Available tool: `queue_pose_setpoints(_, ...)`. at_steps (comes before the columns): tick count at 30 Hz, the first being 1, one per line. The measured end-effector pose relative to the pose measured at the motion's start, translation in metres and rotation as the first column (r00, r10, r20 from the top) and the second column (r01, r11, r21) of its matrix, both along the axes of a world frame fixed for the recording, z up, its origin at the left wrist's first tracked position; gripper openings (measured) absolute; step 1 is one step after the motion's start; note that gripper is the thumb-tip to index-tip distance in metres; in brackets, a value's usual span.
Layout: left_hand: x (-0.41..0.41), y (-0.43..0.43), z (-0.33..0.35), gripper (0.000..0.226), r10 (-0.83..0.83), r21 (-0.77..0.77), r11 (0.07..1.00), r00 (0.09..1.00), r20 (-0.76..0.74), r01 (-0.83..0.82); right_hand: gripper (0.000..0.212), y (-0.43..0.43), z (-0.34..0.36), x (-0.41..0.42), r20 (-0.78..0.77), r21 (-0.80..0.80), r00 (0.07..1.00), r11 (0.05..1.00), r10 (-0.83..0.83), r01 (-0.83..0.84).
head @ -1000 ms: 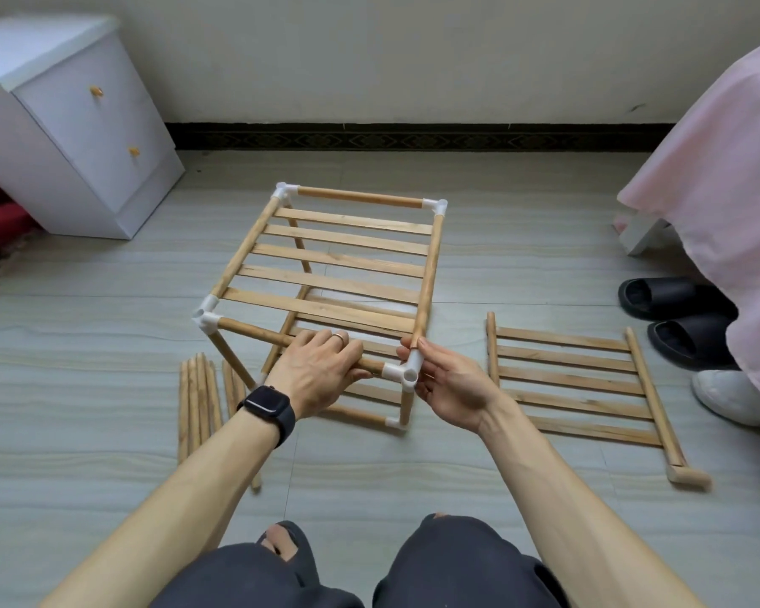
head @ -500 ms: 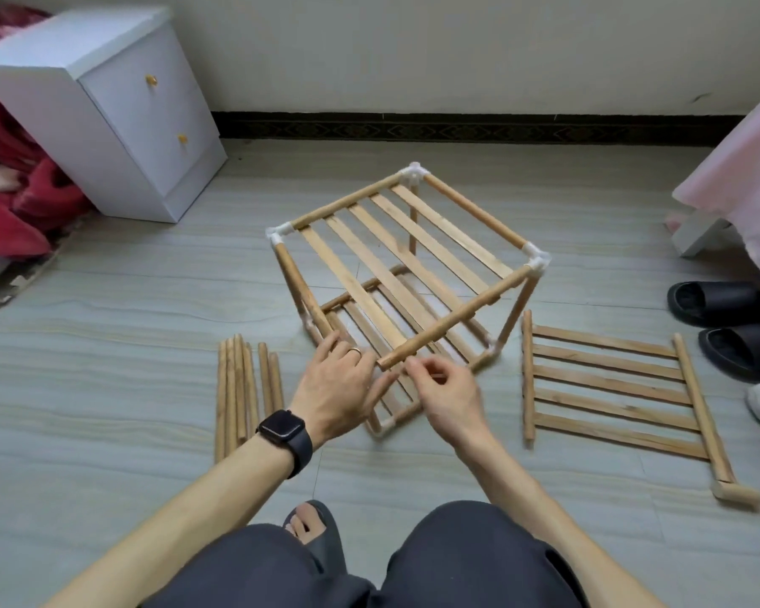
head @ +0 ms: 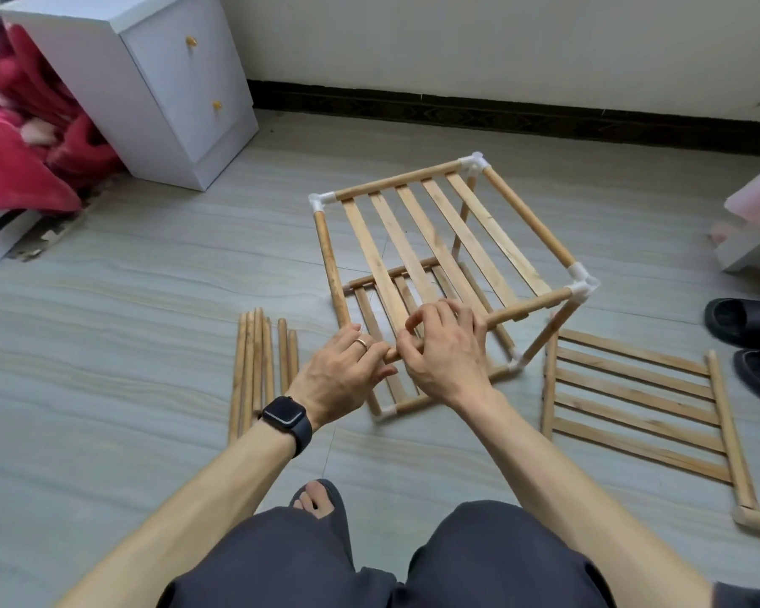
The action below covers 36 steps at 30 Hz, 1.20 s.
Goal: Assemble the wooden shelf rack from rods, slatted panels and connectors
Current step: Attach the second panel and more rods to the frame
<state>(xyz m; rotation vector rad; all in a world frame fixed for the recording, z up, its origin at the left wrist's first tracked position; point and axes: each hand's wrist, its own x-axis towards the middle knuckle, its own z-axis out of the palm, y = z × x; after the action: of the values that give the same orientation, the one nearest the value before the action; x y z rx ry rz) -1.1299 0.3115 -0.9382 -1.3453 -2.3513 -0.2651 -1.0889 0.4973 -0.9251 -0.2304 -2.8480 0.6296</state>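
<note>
The half-built rack [head: 529,216] is standing mid-floor. A spare slatted panel [head: 632,401] is lying at its 4 o'clock, with loose rods [head: 257,366] lying at 8 o'clock. The right hand [head: 446,357] is curling its fingers round the front rod [head: 527,307] at its free end. The left hand [head: 341,373] is touching there too, fingertips hidden, so I cannot tell its grip.

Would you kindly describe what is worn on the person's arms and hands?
No sleeves are in view. The left hand has a gold-coloured ring on one finger and a black smartwatch with a dark band at its wrist. The right hand wears nothing.
</note>
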Motion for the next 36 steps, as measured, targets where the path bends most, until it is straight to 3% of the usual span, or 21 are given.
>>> queue_pose_setpoints(9,0.001,0.009,-0.004,0.031,0.082,0.108,0.99,0.992,0.099,-0.093,0.022,-0.01,-0.004,-0.006,-0.001,-0.038,0.995,0.995,-0.096,0.096)
queue_pose_setpoints(17,-0.007,0.013,0.007,0.036,0.038,-0.008,0.999,0.989,0.14,-0.037,0.023,-0.014,-0.007,-0.003,-0.011,-0.023,0.993,0.993,-0.117,0.117)
queue_pose_setpoints(23,-0.003,0.01,0.01,0.058,-0.011,-0.072,0.997,0.953,0.303,0.034,0.027,0.014,-0.002,-0.001,-0.02,-0.113,0.999,0.993,-0.032,0.03)
queue_pose_setpoints(27,-0.015,-0.001,0.02,0.084,-0.01,-0.199,0.978,0.963,0.27,0.066,0.037,0.048,0.012,0.008,0.07,-0.027,0.993,0.996,0.09,-0.089)
queue_pose_setpoints(31,-0.033,0.012,0.032,0.092,0.113,-0.318,0.948,0.96,0.254,-0.027,0.034,0.057,0.023,0.031,0.07,0.167,0.996,0.985,-0.048,0.036)
queue_pose_setpoints(33,-0.036,0.031,0.037,0.094,0.129,-0.384,0.923,0.959,0.253,-0.023,0.053,0.049,0.025,0.042,0.073,0.23,0.994,0.971,-0.079,0.06)
queue_pose_setpoints(36,-0.034,0.07,0.042,0.096,0.149,-0.448,0.894,0.945,0.289,-0.004,0.095,0.043,0.023,0.041,0.318,0.243,0.948,0.969,-0.035,-0.046)
